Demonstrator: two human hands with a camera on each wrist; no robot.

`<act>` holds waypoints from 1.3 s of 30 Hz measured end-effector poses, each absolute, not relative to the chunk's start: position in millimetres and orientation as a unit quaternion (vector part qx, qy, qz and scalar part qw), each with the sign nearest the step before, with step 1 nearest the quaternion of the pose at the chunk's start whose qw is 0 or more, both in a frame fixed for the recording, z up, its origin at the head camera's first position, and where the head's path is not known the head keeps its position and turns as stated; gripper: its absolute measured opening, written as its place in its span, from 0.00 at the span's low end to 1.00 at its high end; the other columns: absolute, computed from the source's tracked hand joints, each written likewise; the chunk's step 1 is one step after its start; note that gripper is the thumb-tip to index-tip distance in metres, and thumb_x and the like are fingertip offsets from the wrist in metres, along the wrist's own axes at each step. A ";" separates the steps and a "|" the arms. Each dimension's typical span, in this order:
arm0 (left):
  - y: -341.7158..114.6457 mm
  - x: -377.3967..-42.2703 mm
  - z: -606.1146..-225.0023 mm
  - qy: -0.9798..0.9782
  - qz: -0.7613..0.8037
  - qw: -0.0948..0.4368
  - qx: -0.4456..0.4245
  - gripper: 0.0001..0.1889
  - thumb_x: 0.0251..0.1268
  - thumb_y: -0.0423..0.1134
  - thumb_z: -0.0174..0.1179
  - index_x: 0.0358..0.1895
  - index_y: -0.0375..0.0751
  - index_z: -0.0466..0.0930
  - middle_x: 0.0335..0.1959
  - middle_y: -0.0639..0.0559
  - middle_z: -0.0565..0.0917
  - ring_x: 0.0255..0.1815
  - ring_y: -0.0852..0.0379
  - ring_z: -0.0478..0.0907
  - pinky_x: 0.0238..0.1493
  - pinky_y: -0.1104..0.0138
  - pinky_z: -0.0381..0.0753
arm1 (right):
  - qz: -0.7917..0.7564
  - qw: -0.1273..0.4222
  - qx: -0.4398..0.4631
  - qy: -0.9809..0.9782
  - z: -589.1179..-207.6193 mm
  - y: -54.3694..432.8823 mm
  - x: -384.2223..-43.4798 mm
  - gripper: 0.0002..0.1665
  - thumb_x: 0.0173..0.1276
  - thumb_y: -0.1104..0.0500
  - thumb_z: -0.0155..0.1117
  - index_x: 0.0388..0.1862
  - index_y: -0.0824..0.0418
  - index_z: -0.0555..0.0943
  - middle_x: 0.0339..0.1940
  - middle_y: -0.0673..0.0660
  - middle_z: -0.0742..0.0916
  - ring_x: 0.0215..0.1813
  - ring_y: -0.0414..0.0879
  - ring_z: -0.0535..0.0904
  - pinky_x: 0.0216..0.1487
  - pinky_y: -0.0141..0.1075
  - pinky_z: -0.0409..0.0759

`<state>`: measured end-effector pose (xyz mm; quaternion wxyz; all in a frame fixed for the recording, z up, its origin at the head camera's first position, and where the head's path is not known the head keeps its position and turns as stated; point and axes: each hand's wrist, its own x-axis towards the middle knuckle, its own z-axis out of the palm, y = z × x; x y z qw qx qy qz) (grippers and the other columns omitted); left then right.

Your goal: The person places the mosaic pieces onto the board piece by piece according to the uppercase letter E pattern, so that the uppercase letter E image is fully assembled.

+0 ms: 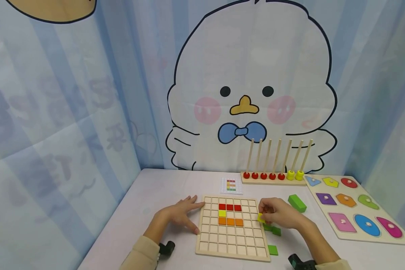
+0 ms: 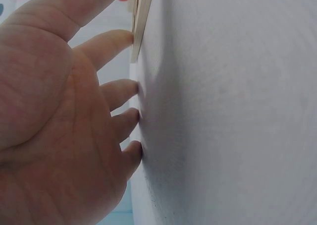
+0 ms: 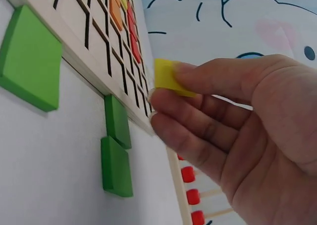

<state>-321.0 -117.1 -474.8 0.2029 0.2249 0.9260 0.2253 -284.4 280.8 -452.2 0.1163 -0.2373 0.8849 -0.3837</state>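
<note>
A wooden grid board (image 1: 219, 239) lies on the table with three red tiles (image 1: 230, 207) in one row, one yellow tile (image 1: 222, 213) below them, and three orange tiles (image 1: 231, 221) in the row under that. My left hand (image 1: 179, 213) is spread at the board's left edge, thumb and index finger touching its frame, the other fingertips on the table. Over the right edge, my right hand (image 1: 279, 212) pinches a second yellow tile (image 3: 166, 76) between thumb and fingers. Several green tiles (image 3: 30, 61) lie along the board's right side.
Behind the board lies a printed pattern card (image 1: 231, 185). A peg rack (image 1: 273, 180) with red and yellow beads stands at the back. To the right are a green block (image 1: 297, 203) and a knobbed shape puzzle (image 1: 327, 206). Printed curtains (image 1: 148, 112) enclose the table.
</note>
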 end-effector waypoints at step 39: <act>-117.3 -322.8 -476.3 0.926 0.227 0.201 0.226 0.52 0.48 0.58 0.81 0.80 0.65 0.65 0.87 0.46 0.51 0.89 0.42 0.40 0.85 0.40 0.43 | -0.435 0.059 -0.234 0.867 -463.5 213.8 -300.4 0.15 0.67 0.58 0.75 0.48 0.63 0.84 0.36 0.53 0.85 0.36 0.45 0.81 0.38 0.29 0.83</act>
